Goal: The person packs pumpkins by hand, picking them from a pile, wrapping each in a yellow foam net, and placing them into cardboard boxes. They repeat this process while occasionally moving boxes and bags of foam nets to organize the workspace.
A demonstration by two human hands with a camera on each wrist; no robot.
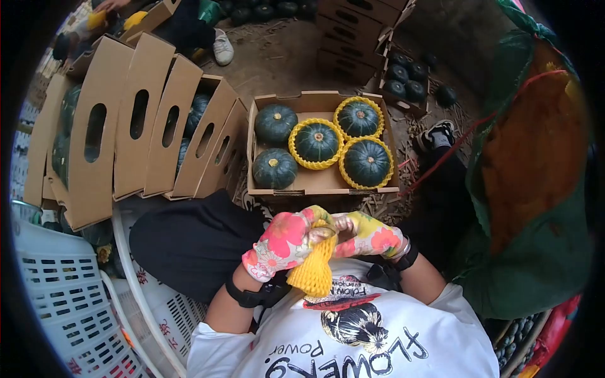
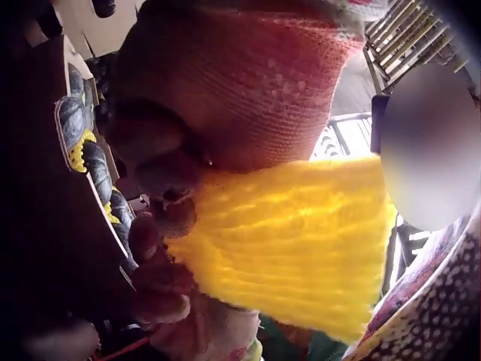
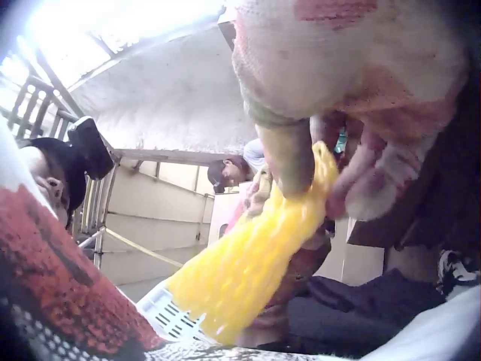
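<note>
Both hands wear flowered gloves and meet in front of the chest in the head view. The left hand [image 1: 285,242] pinches the gathered end of a yellow foam net [image 1: 311,272], which hangs down and widens below it. At the same end, the fingers of the right hand [image 1: 370,237] grip the net's edge; the right wrist view shows the thumb on the net [image 3: 252,252]. Beyond the hands, an open cardboard box [image 1: 324,186] holds several dark green squashes, two bare on the left [image 1: 275,169] and three wrapped in yellow nets [image 1: 367,163].
Cardboard boxes [image 1: 126,126] with squashes stand at the left, above white plastic crates [image 1: 69,290]. Another box of squashes [image 1: 405,80] lies at the back right. A green sack [image 1: 535,264] is on the right. A person's shoe [image 1: 222,47] shows at the top.
</note>
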